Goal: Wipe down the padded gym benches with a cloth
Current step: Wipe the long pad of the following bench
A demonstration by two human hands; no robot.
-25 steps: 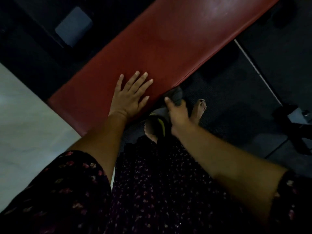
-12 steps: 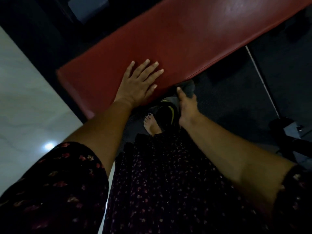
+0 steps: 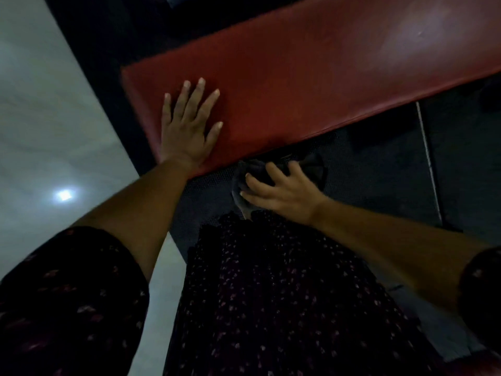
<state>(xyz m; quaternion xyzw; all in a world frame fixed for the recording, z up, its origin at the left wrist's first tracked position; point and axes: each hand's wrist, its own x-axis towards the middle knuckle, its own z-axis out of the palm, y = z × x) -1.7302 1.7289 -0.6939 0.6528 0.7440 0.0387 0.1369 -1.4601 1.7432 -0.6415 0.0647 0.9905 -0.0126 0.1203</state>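
Note:
A red padded bench (image 3: 311, 77) runs from the middle left up to the top right. My left hand (image 3: 189, 126) lies flat on its near end, fingers straight and spread. Just below the bench's front edge, my right hand (image 3: 279, 188) grips a dark grey cloth (image 3: 311, 165), fingers curled over it. The cloth bunches under and beyond the fingers, against the bench's side.
Dark rubber matting (image 3: 379, 164) covers the floor under and right of the bench, with a pale seam line (image 3: 428, 158). A light tiled floor (image 3: 40, 118) lies to the left. My dark flowered dress (image 3: 271, 294) fills the lower frame.
The view has swung so the bench end sits nearer the centre. My right hand has turned palm-down over the cloth and shifted right along the bench's edge. My left hand stays flat on the pad.

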